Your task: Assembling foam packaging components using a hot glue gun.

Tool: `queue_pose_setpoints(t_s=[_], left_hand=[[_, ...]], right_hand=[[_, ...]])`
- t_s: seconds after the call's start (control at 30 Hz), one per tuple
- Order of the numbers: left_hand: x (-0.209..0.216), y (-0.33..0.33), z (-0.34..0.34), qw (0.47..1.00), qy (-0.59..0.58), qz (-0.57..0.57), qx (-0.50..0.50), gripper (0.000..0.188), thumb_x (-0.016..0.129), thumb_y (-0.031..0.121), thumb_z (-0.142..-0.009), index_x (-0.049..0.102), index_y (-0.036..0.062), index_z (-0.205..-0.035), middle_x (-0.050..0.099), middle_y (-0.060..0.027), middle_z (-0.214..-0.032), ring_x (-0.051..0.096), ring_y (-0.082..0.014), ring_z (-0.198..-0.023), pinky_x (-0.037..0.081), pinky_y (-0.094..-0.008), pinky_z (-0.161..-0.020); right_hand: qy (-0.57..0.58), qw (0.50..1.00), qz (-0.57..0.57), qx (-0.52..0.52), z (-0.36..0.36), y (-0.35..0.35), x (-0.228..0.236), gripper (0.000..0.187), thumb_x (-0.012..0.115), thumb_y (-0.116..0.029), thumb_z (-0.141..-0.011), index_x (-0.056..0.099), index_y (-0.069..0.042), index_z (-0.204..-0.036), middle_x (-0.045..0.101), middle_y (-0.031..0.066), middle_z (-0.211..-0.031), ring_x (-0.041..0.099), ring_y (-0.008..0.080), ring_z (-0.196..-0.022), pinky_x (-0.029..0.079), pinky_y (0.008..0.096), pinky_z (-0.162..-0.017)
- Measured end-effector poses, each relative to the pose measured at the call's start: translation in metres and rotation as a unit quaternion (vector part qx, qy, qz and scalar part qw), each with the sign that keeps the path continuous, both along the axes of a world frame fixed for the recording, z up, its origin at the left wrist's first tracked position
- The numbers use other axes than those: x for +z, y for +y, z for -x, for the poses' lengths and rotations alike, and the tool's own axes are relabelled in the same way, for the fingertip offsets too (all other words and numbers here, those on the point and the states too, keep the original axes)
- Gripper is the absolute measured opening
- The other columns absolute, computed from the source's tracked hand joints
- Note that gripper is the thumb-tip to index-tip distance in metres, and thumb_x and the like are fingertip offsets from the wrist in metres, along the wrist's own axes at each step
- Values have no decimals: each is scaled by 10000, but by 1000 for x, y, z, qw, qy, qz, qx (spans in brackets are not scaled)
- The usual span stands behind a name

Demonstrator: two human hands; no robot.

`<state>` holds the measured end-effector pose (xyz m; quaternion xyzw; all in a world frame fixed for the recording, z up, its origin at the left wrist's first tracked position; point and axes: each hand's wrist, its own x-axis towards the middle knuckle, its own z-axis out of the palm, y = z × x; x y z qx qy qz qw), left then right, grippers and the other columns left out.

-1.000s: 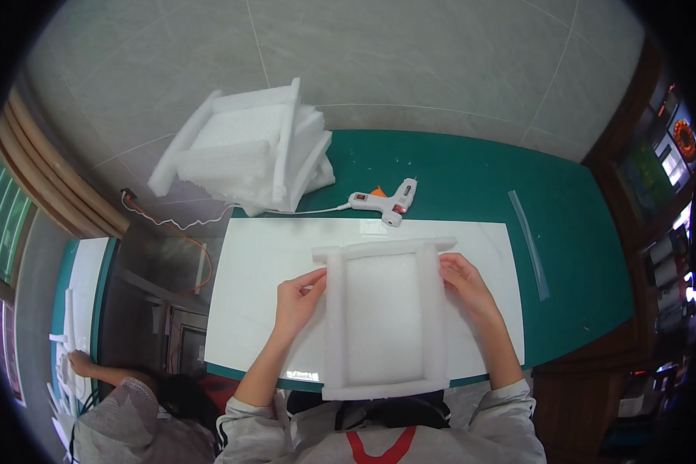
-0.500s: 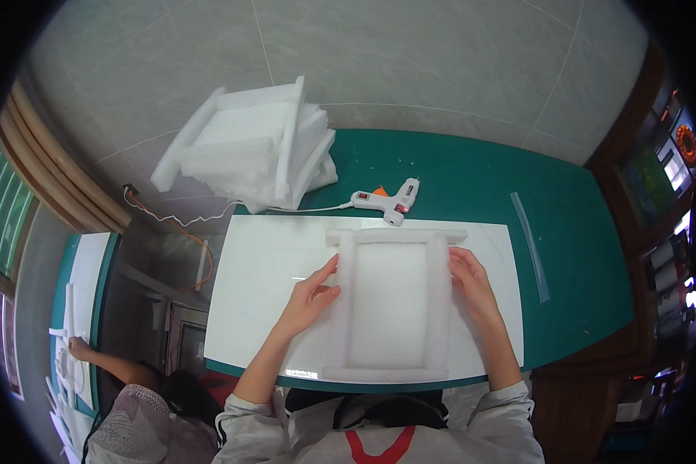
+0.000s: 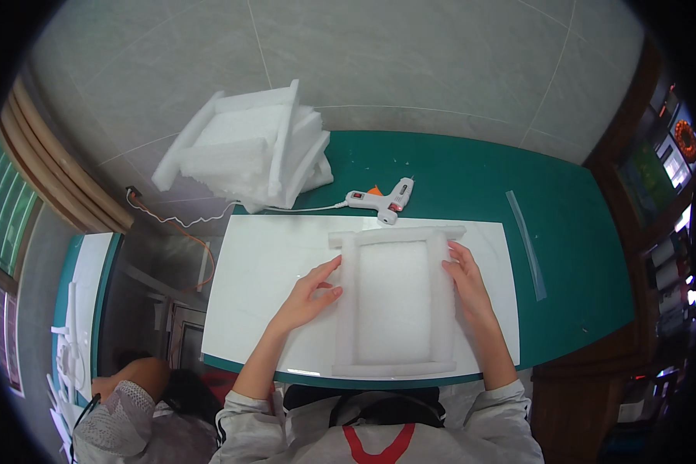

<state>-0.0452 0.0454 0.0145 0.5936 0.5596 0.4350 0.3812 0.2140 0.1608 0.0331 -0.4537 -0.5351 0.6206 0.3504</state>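
Observation:
A white foam tray point(image 3: 394, 301), a flat panel edged by raised foam strips, lies on the white board in front of me. Its top strip point(image 3: 394, 236) sticks out past both sides. Against its left side rests my left hand point(image 3: 308, 298), thumb and fingers apart and curved. On the upper right side is my right hand point(image 3: 469, 282), also open, its thumb on the side strip and its fingertips near the top corner. Just beyond the board lies a white hot glue gun point(image 3: 377, 203) with its cord running left.
The white board point(image 3: 263, 247) rests on a green tabletop point(image 3: 572, 255). A stack of similar foam trays point(image 3: 243, 143) stands at the back left. A clear glue stick or strip point(image 3: 527, 247) lies at right. Another person point(image 3: 143, 410) works at a side table on the left.
The foam tray has turned a little, its near end shifting right. My right thumb has come onto the side strip. The other person's arm has drawn back toward their body.

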Motion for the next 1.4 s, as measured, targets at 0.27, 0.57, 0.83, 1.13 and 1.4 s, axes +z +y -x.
queue_pose_setpoints(t_s=[0.27,0.57,0.83,1.13,1.4], left_hand=[[15,-2,-13,998,64,-9,-10,560,569,186,-787,328,74,-1280,415,-141,-1204,422,-229,-1063,396,-297,-823],[24,7,-41,971,211,-9,110,501,576,187,-774,410,-21,-1199,506,-179,-1042,490,-251,-937,414,-280,-754],[14,9,-48,954,227,-98,171,480,607,176,-743,458,-89,-1115,551,-186,-867,508,-288,-845,420,-330,-733],[11,8,-49,964,180,-75,183,462,604,164,-742,467,-75,-1113,569,-205,-906,531,-296,-875,427,-322,-748],[9,7,-47,967,168,-61,182,474,594,185,-753,457,-67,-1130,566,-211,-915,533,-297,-883,427,-321,-747]], right_hand=[[-1,1000,-1,-17,0,-4,3,466,486,-129,-786,341,-84,-1227,363,103,-1159,390,191,-1053,316,289,-902],[20,1000,-11,-12,1,-2,-6,489,488,-109,-778,319,-85,-1236,350,111,-1181,390,198,-1058,328,296,-901],[28,999,-8,-18,0,-2,-9,516,532,-113,-757,311,-105,-1224,339,119,-1191,344,213,-1075,327,323,-897],[19,1000,-8,-18,1,-2,-10,497,485,-98,-776,309,-95,-1241,346,104,-1192,388,199,-1064,330,296,-902],[21,1000,-3,-19,2,-3,-7,491,482,-90,-774,315,-94,-1236,358,98,-1184,390,195,-1062,329,295,-902]])
